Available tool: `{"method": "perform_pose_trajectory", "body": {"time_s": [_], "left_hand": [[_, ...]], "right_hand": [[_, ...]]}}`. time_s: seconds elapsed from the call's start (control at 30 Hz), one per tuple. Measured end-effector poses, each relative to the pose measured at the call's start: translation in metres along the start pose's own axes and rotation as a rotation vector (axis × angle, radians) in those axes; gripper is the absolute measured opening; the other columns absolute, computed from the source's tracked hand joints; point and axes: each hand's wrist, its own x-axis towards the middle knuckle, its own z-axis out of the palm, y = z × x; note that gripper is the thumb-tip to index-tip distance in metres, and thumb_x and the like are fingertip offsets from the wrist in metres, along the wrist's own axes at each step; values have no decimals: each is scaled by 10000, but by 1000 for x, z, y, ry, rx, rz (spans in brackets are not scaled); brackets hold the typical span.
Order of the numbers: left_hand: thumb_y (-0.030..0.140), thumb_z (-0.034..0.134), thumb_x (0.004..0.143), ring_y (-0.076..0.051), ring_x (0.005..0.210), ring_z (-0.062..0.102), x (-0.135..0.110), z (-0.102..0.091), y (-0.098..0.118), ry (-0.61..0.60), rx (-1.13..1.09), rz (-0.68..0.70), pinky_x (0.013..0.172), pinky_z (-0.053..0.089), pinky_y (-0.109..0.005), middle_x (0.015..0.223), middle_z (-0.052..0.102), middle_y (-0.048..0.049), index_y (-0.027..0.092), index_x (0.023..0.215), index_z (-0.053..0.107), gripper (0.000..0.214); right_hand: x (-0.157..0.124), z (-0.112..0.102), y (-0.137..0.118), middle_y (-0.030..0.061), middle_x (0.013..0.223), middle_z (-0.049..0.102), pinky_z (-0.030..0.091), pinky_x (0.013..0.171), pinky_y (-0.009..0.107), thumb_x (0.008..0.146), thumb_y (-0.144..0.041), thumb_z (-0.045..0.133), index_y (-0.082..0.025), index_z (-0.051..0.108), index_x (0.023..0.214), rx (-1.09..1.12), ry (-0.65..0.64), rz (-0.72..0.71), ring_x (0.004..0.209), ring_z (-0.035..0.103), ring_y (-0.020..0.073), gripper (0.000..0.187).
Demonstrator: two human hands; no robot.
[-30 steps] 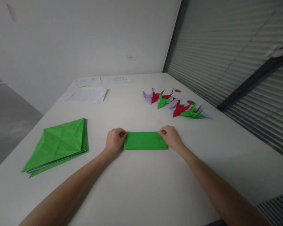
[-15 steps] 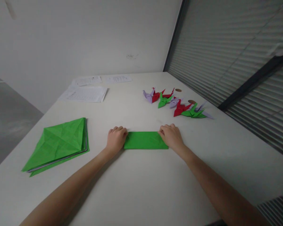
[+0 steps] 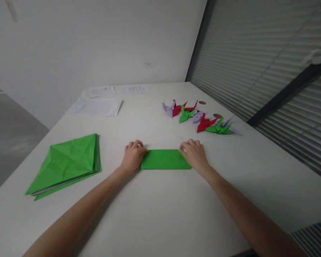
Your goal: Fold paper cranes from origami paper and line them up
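A green origami sheet, folded into a long flat rectangle, lies on the table in front of me. My left hand is at its left end, fingers curled and thumb on the far left corner. At the opposite end, my right hand has thumb and forefinger bent together at the far right corner. Both hands cover part of the short edges, and the paper stays flat against the table between them.
On the left rests a stack of creased folded paper, green on top. Several red, green and lilac paper cranes sit at the back right, close to the window blinds. Printed sheets lie at the back left of the white table.
My left thumb has slid slightly right along the far edge, and the left fingers have lifted a little. The right fingers have risen slightly too. The green sheet has stayed in place.
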Motion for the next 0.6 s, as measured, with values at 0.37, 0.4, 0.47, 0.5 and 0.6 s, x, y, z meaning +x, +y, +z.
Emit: {"method": "perform_pose_trajectory", "body": {"time_s": [0.37, 0.4, 0.47, 0.5, 0.6], "left_hand": [[69, 472, 849, -242, 1042, 539, 5, -21, -1, -178, 105, 382, 935, 318, -418, 1133, 670, -91, 224, 1045, 703, 341], [84, 468, 850, -243, 1042, 550, 6, -25, 1, -186, 118, 395, 943, 315, -419, 1108, 677, -95, 217, 1046, 698, 330], [132, 462, 860, -243, 1019, 577, 7, -32, 6, -212, 142, 420, 950, 319, -419, 1037, 689, -107, 192, 1021, 697, 292], [156, 461, 863, -244, 997, 592, 8, -36, 10, -228, 159, 426, 948, 323, -420, 996, 693, -113, 178, 998, 700, 275], [207, 451, 883, -245, 903, 636, 12, -42, 24, -258, 224, 416, 935, 338, -438, 884, 701, -116, 157, 992, 693, 270]], "right_hand": [[1, -3, -6, 91, 898, 685, 264, 723, 371, 884, -221, 579, -205, 731, 729, -42, 29, -83, 947, 446, 265, 218], [2, -2, -6, 92, 890, 692, 263, 719, 372, 884, -223, 577, -204, 732, 726, -49, 29, -99, 944, 445, 264, 223], [2, -2, -5, 94, 868, 703, 263, 708, 373, 882, -221, 574, -201, 735, 723, -63, 21, -118, 934, 447, 264, 228], [2, -2, -5, 94, 857, 709, 264, 705, 372, 881, -214, 571, -200, 737, 722, -69, 15, -122, 929, 450, 264, 230], [2, -5, -7, 93, 848, 726, 271, 712, 370, 880, -181, 548, -190, 738, 718, -76, -2, -125, 923, 471, 262, 250]]}}
